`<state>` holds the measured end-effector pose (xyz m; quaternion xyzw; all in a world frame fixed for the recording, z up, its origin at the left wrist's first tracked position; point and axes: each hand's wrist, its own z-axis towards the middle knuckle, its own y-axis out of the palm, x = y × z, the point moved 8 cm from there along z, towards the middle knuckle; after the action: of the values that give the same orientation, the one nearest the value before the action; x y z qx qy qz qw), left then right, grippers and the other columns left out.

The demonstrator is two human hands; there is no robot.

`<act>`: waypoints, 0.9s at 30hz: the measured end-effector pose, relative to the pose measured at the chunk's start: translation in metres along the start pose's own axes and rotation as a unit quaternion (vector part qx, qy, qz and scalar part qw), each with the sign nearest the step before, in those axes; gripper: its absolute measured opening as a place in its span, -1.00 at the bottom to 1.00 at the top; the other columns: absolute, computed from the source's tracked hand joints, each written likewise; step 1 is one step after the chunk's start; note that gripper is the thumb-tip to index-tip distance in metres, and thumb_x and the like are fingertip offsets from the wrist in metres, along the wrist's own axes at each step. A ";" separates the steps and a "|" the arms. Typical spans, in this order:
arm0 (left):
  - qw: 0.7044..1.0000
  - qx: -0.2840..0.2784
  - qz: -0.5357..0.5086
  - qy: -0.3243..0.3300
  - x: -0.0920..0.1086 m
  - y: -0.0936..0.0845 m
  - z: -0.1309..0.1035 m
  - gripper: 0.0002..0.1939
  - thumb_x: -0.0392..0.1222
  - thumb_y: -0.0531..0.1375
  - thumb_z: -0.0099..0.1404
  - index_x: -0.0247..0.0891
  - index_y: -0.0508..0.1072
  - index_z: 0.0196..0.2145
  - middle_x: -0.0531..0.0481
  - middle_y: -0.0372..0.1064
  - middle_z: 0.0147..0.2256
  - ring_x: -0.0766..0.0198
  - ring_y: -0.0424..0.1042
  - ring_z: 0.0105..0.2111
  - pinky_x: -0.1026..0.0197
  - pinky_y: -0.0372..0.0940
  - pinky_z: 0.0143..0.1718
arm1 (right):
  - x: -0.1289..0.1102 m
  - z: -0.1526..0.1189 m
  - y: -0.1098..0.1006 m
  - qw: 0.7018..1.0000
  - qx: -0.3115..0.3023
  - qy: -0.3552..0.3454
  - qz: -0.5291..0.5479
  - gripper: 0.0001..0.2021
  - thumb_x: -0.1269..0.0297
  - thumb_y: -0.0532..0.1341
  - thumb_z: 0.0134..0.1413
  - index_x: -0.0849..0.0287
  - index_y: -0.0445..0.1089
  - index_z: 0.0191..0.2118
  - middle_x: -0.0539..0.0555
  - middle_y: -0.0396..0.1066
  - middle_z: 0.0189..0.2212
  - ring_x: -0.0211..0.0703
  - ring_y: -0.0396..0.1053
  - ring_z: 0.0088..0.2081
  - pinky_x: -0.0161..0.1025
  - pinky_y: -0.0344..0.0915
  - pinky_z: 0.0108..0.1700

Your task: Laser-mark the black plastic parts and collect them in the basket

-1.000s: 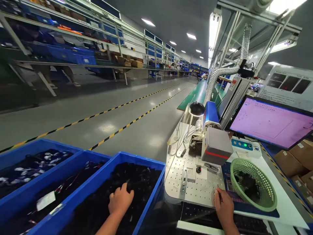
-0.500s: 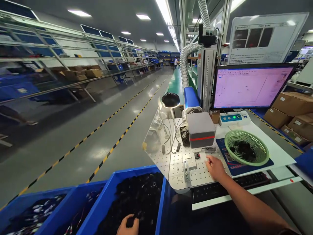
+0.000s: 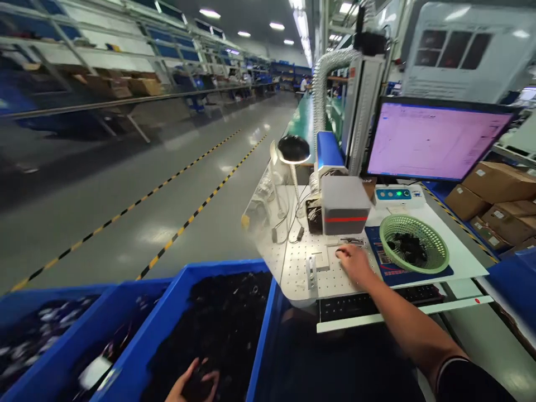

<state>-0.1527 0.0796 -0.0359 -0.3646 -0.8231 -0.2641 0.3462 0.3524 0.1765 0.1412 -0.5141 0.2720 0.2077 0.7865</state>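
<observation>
My right hand (image 3: 355, 263) is over the white perforated work plate (image 3: 299, 273), fingertips pinched on a small black part (image 3: 339, 251), mostly hidden by the fingers. It is just below the grey box-shaped machine head (image 3: 345, 204) with a red stripe. Left of this hand, a metal bracket (image 3: 311, 272) is fixed to the plate. My left hand (image 3: 184, 385) is low in the blue bin (image 3: 188, 273) full of small black parts (image 3: 226, 318). Its thumb and fingers curl around dark pieces that blend with the heap.
On a dark blue mat, a green basket (image 3: 387, 237) holds several black pieces. A keyboard (image 3: 355, 304) lies along the near edge, with a monitor (image 3: 435, 139) behind. A lit ring lamp (image 3: 293, 149) stands left of the machine. More blue bins (image 3: 104, 312) lie to the left.
My right hand has moved left onto the round black part that lay uncovered on the plate. My left hand stays in the bin, its fingers a little wider. The camera view has shifted.
</observation>
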 end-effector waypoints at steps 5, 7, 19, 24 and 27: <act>0.967 -0.053 -0.222 -0.109 0.004 0.049 -0.053 -0.86 -0.35 0.17 0.21 -0.25 0.45 -0.25 -0.04 0.38 -0.34 0.38 0.29 -0.53 0.38 0.25 -0.62 | 0.030 -0.018 -0.117 0.986 0.156 0.049 -0.012 -0.60 -0.04 0.24 0.10 0.22 0.54 -0.18 0.17 0.55 -0.38 -0.01 0.48 -0.38 -0.12 0.36 -0.25; 0.950 -0.084 -0.271 -0.130 0.010 0.066 -0.068 -0.87 -0.35 0.13 0.27 -0.27 0.45 -0.24 -0.09 0.39 -0.31 0.37 0.33 -0.49 0.41 0.24 -0.62 | 0.038 -0.022 -0.155 0.966 0.233 0.076 -0.082 -0.58 -0.04 0.21 0.12 0.23 0.55 -0.14 0.22 0.55 -0.37 0.08 0.51 -0.34 -0.04 0.36 -0.21; 0.900 -0.290 -0.199 -0.259 -0.048 0.150 -0.167 -0.79 -0.30 0.20 0.25 -0.27 0.44 -0.13 -0.08 0.38 -0.26 0.36 0.39 -0.42 0.44 0.27 -0.58 | -0.156 -0.155 0.008 0.916 -0.244 -0.288 0.136 -0.65 0.34 0.16 0.30 0.05 0.35 0.17 0.17 0.48 -0.14 -0.06 0.43 -0.15 -0.11 0.44 -0.13; 0.893 -0.318 -0.121 -0.294 -0.080 0.162 -0.188 -0.76 -0.33 0.22 0.21 -0.27 0.44 -0.13 -0.06 0.41 -0.29 0.38 0.37 -0.48 0.41 0.27 -0.58 | -0.153 -0.166 0.014 0.894 -0.314 -0.293 0.125 -0.76 0.43 0.14 0.29 0.12 0.41 0.02 0.15 0.42 -0.18 -0.10 0.36 -0.18 -0.16 0.39 -0.13; 0.895 -0.311 -0.090 -0.307 -0.092 0.159 -0.190 -0.73 -0.33 0.25 0.20 -0.27 0.44 -0.11 -0.05 0.41 -0.29 0.38 0.37 -0.46 0.41 0.27 -0.57 | -0.146 -0.173 0.010 0.883 -0.344 -0.295 0.121 -0.85 0.44 0.16 0.26 0.16 0.43 -0.10 0.13 0.43 -0.21 -0.13 0.36 -0.20 -0.20 0.37 -0.14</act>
<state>0.0884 0.0052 0.0407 -0.4410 -0.7936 -0.4115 -0.0797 0.1975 0.0141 0.1725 -0.6301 -0.0013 0.5236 0.5734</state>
